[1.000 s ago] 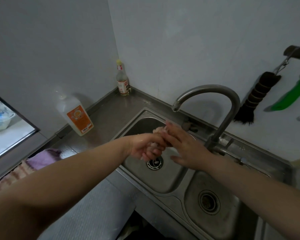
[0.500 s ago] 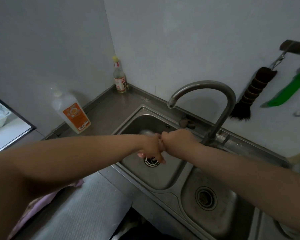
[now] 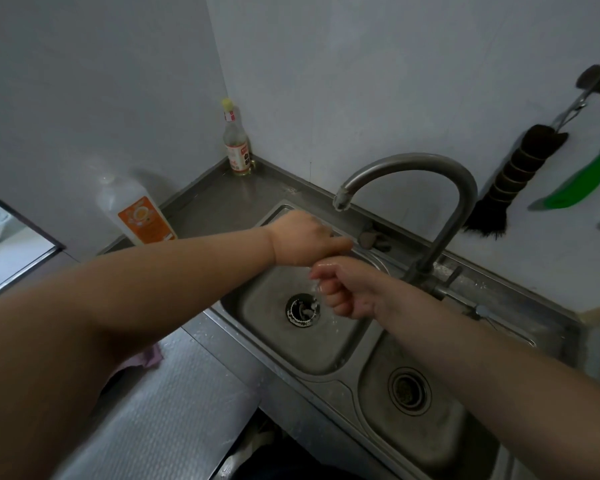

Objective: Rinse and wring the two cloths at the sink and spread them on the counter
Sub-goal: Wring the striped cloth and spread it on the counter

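Observation:
Both my hands are over the left sink basin (image 3: 326, 351), below the faucet spout (image 3: 342, 199). My left hand (image 3: 302, 242) is a fist, higher up and farther back. My right hand (image 3: 347, 289) is a fist just below and in front of it, touching it. The cloth they grip is hidden inside the fists. A thin trickle of water (image 3: 315, 296) falls from the right fist toward the drain (image 3: 302, 310). A corner of a purple cloth (image 3: 148, 356) shows on the counter (image 3: 174, 403) under my left forearm.
A white detergent bottle with an orange label (image 3: 142, 216) stands on the counter at the left wall. A small bottle (image 3: 238, 147) is in the back corner. A dark brush (image 3: 510, 178) and a green tool (image 3: 582, 181) hang on the wall. The right basin (image 3: 430, 445) lies nearer.
My fists were side by side over the drain; now the left one is raised above the right. Water now drips from the right fist. The pale cloth seen a second ago is hidden.

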### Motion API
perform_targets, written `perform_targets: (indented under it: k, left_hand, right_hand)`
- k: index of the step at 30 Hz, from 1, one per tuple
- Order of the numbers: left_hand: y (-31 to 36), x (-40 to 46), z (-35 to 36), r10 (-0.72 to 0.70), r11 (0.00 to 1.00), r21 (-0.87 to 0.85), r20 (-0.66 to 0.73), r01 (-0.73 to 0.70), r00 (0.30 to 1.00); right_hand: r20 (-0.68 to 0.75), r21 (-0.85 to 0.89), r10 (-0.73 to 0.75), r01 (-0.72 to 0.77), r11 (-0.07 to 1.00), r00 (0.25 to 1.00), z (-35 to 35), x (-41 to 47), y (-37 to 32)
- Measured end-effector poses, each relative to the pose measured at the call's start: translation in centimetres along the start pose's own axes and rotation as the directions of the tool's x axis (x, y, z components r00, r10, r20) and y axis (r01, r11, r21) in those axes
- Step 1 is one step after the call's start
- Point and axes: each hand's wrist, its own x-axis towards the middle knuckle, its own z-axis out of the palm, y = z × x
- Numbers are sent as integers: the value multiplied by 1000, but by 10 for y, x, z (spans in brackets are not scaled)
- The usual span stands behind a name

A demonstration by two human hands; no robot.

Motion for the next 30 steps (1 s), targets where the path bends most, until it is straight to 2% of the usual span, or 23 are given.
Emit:
perform_targets:
  k: [3, 4, 5, 6, 7, 9, 10, 11, 12, 13, 14, 15, 16, 17, 18, 20, 22, 24, 26, 28, 29, 30]
  left_hand:
    - [-5, 3, 5, -18, 1000, 16, -40, 19, 999]
    - [-1, 5, 1, -87, 996, 27, -8, 87, 996]
    - [2, 7, 1, -208, 978, 31, 82, 206, 975]
    - [7, 8, 3, -353, 935, 25, 177, 354, 919]
    - [12, 9, 8, -476, 871, 19, 283, 491, 833]
    - [21, 5, 20, -580, 732, -42, 486, 680, 654]
    - [22, 1, 28, -560, 628, -138, 603, 766, 568]
    - [22, -5, 34, -497, 445, -267, 720, 855, 484]
    - [23, -11, 36, -394, 179, -364, 825, 914, 406]
    - [26, -16, 32, -248, -83, -396, 897, 915, 366]
    - [29, -21, 28, -122, -251, -397, 918, 883, 378]
    - [32, -23, 26, -37, -331, -406, 907, 852, 419]
    - [37, -24, 24, 32, -354, -420, 887, 835, 460]
    - [43, -23, 21, 107, -348, -437, 860, 829, 498]
    - [50, -20, 18, 199, -344, -438, 830, 831, 521]
    - [61, -15, 11, 365, -336, -417, 769, 844, 525]
    - [67, -13, 4, 458, -316, -412, 722, 855, 518]
    - [72, -16, -2, 486, -291, -405, 718, 867, 498]
    - [78, -19, 0, 425, -281, -373, 778, 884, 463]
    - [83, -17, 6, 172, -232, -346, 906, 909, 388]
    - [85, -13, 10, -17, -133, -346, 938, 929, 347]
    - [87, -9, 12, -206, 14, -330, 923, 944, 326]
  right_hand:
    - [105, 93, 16, -26, 995, 994, -7, 2, -2]
    - [95, 97, 1, -11, 995, 995, -11, 2, -2]
    - [59, 75, -30, 25, 997, 998, -16, 6, 0]
    - [6, 17, -69, 69, 997, 998, -20, 6, 1]
    - [-61, -82, -135, 130, 988, 989, -24, 8, 3]
    - [-230, -290, -278, 207, 934, 933, -29, 10, 10]
    - [-303, -361, -355, 238, 902, 884, -33, 11, 17]
    - [-337, -433, -453, 292, 853, 825, -35, 10, 26]
    - [-320, -528, -576, 363, 767, 752, -36, 7, 37]
    - [-246, -659, -695, 410, 631, 675, -37, 4, 48]
    - [-118, -798, -797, 421, 432, 593, -37, 3, 59]
    - [44, -895, -855, 401, 195, 516, -40, 5, 69]
    - [220, -932, -870, 357, -55, 441, -43, 10, 73]
    - [352, -920, -859, 307, -244, 372, -48, 16, 74]
    - [432, -894, -849, 267, -359, 305, -50, 21, 71]
    - [512, -851, -839, 239, -467, 183, -47, 22, 59]
    - [618, -779, -785, 176, -602, 46, -39, 15, 44]
    - [707, -706, -708, 83, -704, 7, -36, 13, 38]
    - [739, -672, -670, 13, -740, 75, -40, 15, 37]
    - [686, -706, -696, -36, -707, 214, -41, 13, 35]
    - [618, -744, -708, -34, -667, 342, -37, 10, 33]
    - [512, -799, -698, -23, -601, 501, -30, 5, 28]
